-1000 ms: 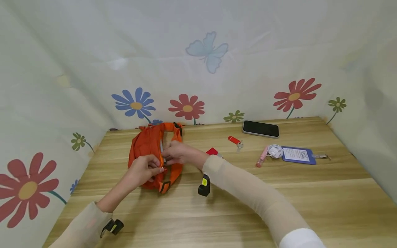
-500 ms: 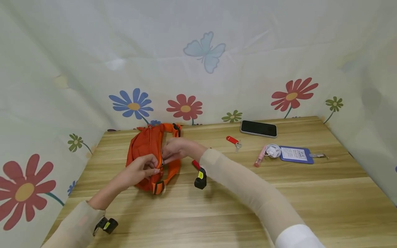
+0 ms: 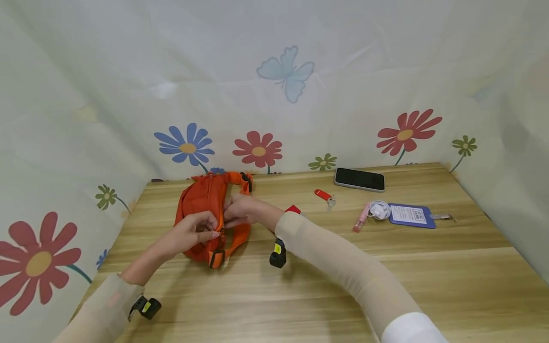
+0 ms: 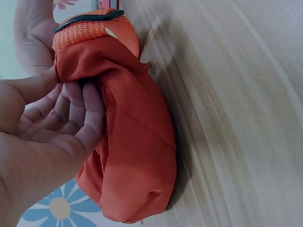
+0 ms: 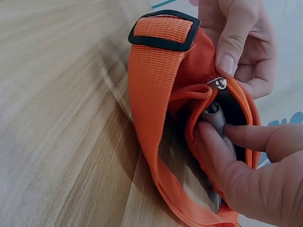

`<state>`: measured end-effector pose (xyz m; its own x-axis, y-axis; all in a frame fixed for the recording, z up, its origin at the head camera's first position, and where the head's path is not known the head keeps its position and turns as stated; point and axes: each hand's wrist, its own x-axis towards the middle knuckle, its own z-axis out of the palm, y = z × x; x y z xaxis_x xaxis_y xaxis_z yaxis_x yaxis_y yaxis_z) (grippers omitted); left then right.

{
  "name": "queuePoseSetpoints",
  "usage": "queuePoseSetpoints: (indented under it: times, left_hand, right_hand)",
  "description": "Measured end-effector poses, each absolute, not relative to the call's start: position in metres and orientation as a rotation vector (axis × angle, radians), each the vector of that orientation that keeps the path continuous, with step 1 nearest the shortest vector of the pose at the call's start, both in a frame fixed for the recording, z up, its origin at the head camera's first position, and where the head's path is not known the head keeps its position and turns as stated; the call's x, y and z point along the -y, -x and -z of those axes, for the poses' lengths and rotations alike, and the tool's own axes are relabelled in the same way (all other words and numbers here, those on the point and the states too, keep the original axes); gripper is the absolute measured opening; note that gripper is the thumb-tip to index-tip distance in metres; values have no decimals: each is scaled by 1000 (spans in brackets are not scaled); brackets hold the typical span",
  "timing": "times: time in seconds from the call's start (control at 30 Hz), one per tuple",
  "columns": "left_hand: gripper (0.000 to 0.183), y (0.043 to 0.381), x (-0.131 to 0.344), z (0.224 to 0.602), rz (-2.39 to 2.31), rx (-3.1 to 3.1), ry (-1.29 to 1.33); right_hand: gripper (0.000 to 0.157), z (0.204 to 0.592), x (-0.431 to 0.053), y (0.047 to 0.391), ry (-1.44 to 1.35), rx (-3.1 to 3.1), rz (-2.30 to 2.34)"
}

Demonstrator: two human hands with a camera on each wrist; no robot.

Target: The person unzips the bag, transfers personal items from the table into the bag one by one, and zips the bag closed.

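An orange-red waist bag [image 3: 199, 197] lies on its side at the left of the table, its zipped mouth facing right. At the near end of that mouth my left hand [image 3: 186, 233] pinches the bag's edge, thumb close by the metal zipper pull [image 5: 218, 83]. My right hand [image 3: 244, 209] reaches into the opening from the right. Thumb and fingers pinch a grey cylindrical thing [image 5: 214, 118] with a dark hollow end, just inside the mouth; the rest of it is hidden in the bag. The orange strap [image 5: 151, 109] loops out to the side, with a black buckle [image 5: 189, 45].
A red thing [image 3: 293, 209] shows partly behind the right forearm. Farther right lie a key with a red tag [image 3: 322, 194], a phone [image 3: 359, 179], a pink tube [image 3: 361, 219], a coiled white cable [image 3: 379, 210] and a blue card holder [image 3: 409, 215]. Patterned cloth walls enclose the table.
The near end of the bag has shifted slightly left, together with my left hand. My right hand stays at the bag's opening, with only small movements.
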<state>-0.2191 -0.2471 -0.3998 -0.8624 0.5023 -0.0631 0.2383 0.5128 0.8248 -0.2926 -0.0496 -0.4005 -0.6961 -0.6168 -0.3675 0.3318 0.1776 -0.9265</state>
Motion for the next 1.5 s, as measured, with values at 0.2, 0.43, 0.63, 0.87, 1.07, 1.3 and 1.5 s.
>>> queuePoseSetpoints:
  times: [0.2, 0.43, 0.63, 0.87, 1.07, 1.3, 1.5]
  left_hand:
    - [6, 218, 252, 397, -1351, -2463, -635]
    - [9, 219, 255, 393, -1432, -2445, -639]
    - [13, 219, 251, 395, -1398, -2423, -545]
    - [14, 215, 249, 392, -1361, -2460, -442]
    - [15, 213, 252, 386, -1363, -2491, -372]
    - [12, 209, 249, 386, -1325, -2519, -364]
    - [10, 213, 245, 386, -1302, -2555, -424]
  right_hand:
    - [25, 399, 50, 292, 301, -1729, 1564]
    - [23, 397, 50, 288, 381, -1882, 1479]
    - [24, 404, 49, 287, 376, -1883, 1499]
    - [35, 410, 46, 285, 675, -1994, 1282]
    - [34, 414, 45, 282, 918, -2131, 1174]
    - [16, 416, 46, 278, 898, -2098, 1266]
    - [10, 413, 49, 282, 941, -2203, 1177]
